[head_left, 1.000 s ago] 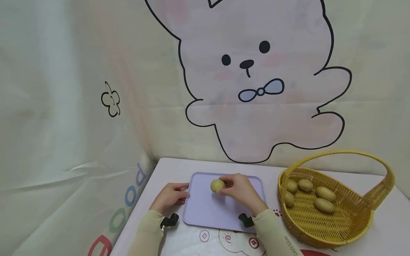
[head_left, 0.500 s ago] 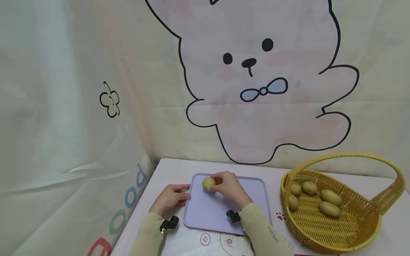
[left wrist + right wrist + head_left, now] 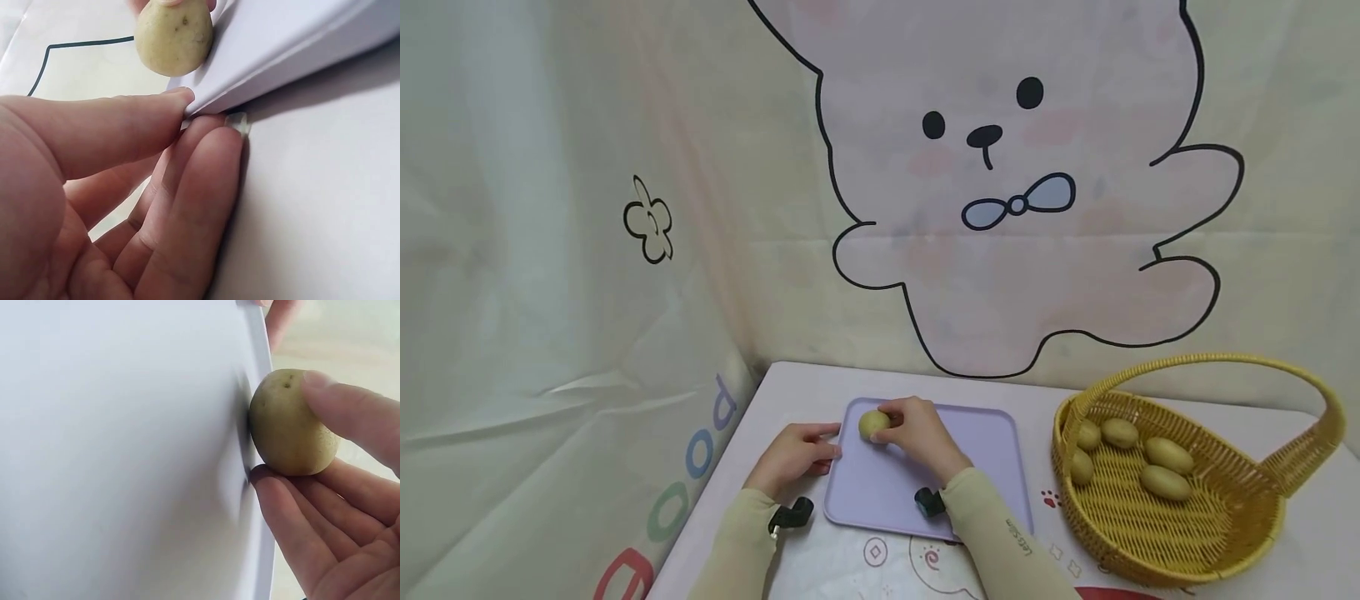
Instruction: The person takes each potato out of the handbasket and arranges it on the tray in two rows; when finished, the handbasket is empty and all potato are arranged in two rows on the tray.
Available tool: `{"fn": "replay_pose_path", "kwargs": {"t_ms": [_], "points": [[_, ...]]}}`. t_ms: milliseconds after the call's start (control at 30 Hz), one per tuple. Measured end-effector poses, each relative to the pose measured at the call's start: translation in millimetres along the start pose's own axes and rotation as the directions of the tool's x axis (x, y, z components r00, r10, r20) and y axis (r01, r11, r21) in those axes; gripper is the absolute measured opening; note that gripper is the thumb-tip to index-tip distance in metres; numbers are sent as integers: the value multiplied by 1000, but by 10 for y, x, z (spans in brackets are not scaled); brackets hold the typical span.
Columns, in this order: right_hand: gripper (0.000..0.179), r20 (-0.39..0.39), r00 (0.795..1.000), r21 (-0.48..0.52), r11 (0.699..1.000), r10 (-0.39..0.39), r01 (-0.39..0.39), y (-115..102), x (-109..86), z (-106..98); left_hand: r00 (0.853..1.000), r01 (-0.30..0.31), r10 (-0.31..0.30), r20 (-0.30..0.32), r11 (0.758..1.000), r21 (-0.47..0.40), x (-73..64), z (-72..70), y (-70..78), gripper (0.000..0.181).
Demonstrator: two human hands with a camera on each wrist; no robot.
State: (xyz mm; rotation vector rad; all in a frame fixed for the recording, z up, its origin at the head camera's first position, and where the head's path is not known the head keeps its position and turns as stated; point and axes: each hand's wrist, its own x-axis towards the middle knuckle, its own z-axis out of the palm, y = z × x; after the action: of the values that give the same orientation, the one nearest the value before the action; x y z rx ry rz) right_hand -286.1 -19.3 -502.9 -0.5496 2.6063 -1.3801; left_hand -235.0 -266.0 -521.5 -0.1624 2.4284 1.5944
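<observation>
Pale cloth (image 3: 782, 167) with a cartoon bear (image 3: 992, 275) on it backs the tabletop (image 3: 812, 390) that I am watching from afar. Here the person's right grip (image 3: 922, 433) pinches a potato (image 3: 872, 426) between thumb and fingertips; I cannot tell how firmly, or whether the potato bears on the tray (image 3: 887, 492) beneath. A second ago I saw it nearer the tray's middle, and it has since slid leftward with the fingers. Now it is by the far left corner, close to the rim, so I judge this carry nearly finished, with the potato not yet released. The left grip (image 3: 793, 454) has kept its place, pinching the left rim near the potato, which I take as steadying the tray. Farther out, well apart to the right, stands the basket (image 3: 1157, 529), with five potatoes (image 3: 1168, 455) visible inside, lying as they did. My head view has shifted slightly, so I discount the basket's small drift.
</observation>
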Motion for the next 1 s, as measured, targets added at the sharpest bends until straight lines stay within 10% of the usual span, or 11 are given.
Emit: {"fn": "replay_pose_path", "kwargs": {"t_ms": [533, 1000], "points": [[53, -21, 999, -7, 999, 46, -46, -72, -116, -176, 1000, -7, 7, 13, 1000, 7, 17, -13, -13, 50], [46, 81, 995, -228, 971, -62, 79, -322, -1317, -873, 999, 10, -10, 37, 1000, 1, -42, -13, 2, 58]]}}
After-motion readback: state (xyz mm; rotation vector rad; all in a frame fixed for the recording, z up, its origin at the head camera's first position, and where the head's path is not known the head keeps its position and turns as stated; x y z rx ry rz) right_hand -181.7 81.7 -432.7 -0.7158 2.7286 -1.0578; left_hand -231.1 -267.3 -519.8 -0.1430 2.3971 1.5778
